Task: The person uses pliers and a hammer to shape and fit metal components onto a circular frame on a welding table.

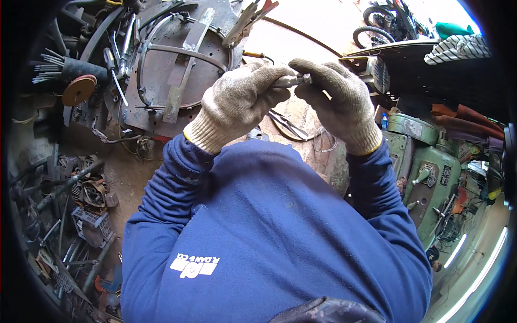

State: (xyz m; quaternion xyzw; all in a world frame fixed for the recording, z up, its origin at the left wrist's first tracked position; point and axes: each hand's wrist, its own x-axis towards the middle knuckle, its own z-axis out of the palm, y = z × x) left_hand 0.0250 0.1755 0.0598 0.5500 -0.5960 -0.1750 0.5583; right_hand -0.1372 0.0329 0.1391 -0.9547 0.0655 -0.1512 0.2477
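Your left hand (239, 102), gloved, stands just before 12 o'clock, thumb and fingers pinching a short cylindrical metal piece (288, 81) that lies between 12 and 1 o'clock. Your right hand (344, 102), gloved, is at 2 o'clock; its thumb and forefinger curve about the piece's knobbed end, the other fingers bent close together. Whether they press on it cannot be told.

Edges and room: beyond your hands, pale floor (307, 32) opens between 12 and 1 o'clock. At 11 o'clock a heavy steel plate (153, 116), with a ring frame (141, 70) on it, comes up to your left glove in the view; their difference in height cannot be judged. A screwdriver (117, 81) lies at 10 o'clock, near a brown abrasive disc (79, 90). At 3 o'clock a green machine (431, 177) stands beside your right sleeve (377, 183). Scrap metal (70, 226) fills 8 o'clock.

Hidden or unclear: the gloves cover part of the piece, and its exact type cannot be determined. Glare washes out the far floor. A bicycle (374, 35) between 1 and 2 o'clock is cut off by the upper edge. Tongs-like tools (288, 126) below the hands are partly covered.
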